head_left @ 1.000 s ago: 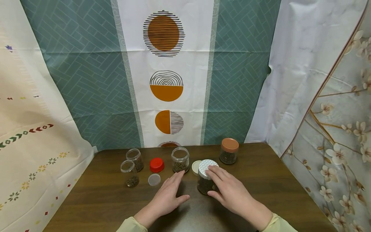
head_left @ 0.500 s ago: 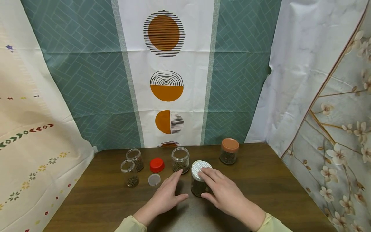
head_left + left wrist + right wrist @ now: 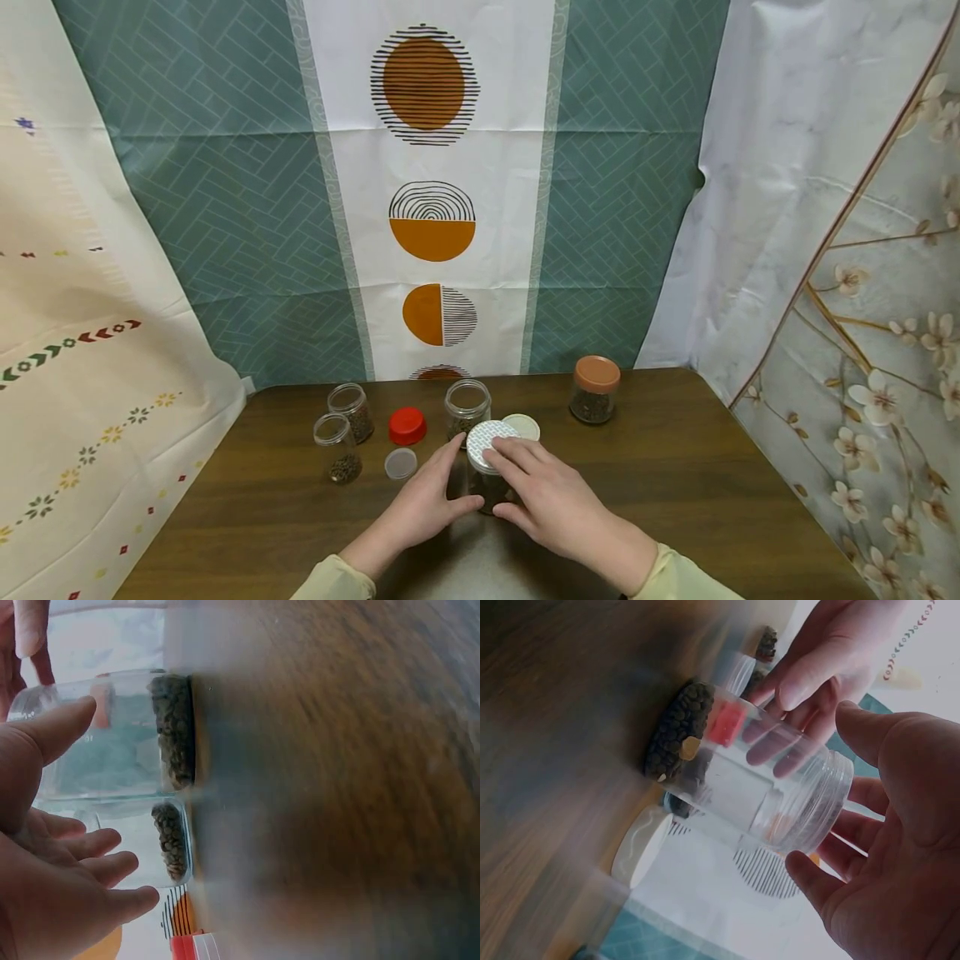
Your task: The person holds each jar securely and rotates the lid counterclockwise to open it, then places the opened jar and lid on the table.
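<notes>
One white-topped jar nearer the wide left hand, right hand round it.

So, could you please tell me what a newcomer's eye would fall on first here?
Probably the large orange circle near the top of the white panel hanging behind the table. Next might come the bright red lid, left of the table's middle, and then the white-topped jar between the left hand and the right hand.
</notes>
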{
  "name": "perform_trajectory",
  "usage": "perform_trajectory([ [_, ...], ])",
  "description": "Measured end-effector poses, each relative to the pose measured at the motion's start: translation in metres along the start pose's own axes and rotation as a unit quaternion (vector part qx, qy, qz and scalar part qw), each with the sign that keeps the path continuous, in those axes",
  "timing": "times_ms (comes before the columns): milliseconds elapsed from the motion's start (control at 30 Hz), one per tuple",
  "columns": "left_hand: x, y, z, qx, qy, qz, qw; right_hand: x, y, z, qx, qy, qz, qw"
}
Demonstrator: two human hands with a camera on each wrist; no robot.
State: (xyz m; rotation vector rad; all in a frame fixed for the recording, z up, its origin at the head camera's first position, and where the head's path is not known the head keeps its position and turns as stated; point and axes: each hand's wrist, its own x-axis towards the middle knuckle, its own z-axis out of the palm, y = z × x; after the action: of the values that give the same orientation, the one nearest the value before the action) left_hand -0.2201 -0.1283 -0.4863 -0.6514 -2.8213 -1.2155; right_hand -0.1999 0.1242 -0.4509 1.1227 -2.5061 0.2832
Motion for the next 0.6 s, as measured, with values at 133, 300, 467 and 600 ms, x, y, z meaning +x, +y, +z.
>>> perform_trajectory([
  [133,-0.001,-0.001,-0.001,0.001,0.008,0.001,1.0000,0.004,-0.005,0.002,0.002,0.001,-0.010,1.000],
  [300,-0.001,-0.006,-0.002,-0.024,0.015,-0.005,0.9996,0.008,-0.009,0.004,0.007,0.000,-0.011,1.000],
  [467,-0.001,-0.009,-0.004,-0.058,0.017,-0.013,0.9981,0.012,-0.013,0.005,0.008,0.000,-0.008,1.000],
  [600,-0.001,-0.011,-0.005,-0.073,0.015,-0.005,0.9972,0.014,-0.015,0.005,0.007,-0.002,-0.010,1.000],
])
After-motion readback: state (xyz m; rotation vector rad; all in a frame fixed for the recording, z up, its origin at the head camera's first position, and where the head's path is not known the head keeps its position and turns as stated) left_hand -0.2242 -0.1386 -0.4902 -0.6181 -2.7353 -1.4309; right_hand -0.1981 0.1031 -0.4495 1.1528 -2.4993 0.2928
